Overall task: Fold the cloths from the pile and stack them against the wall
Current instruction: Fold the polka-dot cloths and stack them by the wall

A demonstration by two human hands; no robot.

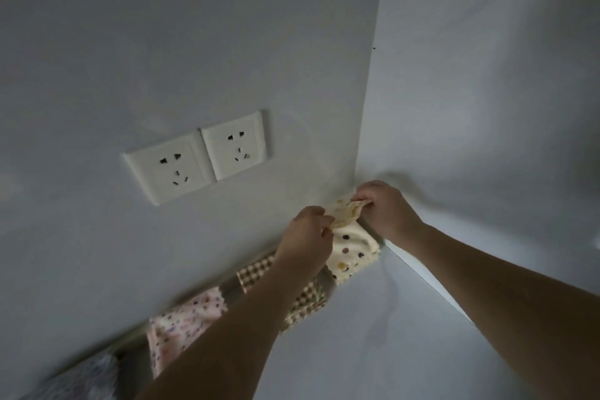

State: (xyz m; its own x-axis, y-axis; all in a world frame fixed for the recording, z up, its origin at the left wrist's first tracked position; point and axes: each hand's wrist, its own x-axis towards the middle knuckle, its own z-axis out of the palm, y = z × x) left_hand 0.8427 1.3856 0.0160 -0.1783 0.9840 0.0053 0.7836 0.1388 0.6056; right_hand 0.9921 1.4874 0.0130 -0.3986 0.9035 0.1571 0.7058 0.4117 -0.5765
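A cream cloth with coloured dots (352, 248) lies in the corner where the two white walls meet. My left hand (310, 237) pinches its raised near-left edge. My right hand (386, 208) pinches the far edge of the same cloth, close to the corner. The lifted strip of cloth spans between the two hands. A brown-and-cream checked cloth (256, 271) lies along the wall to the left, partly under my left forearm. Further left lies a pink dotted cloth (181, 321).
Two white wall sockets (198, 156) sit on the left wall above the cloths. A grey fluffy cloth (84, 373) shows at the bottom left. The white table surface (373, 351) spreads between my forearms, with the right wall (487, 107) close by.
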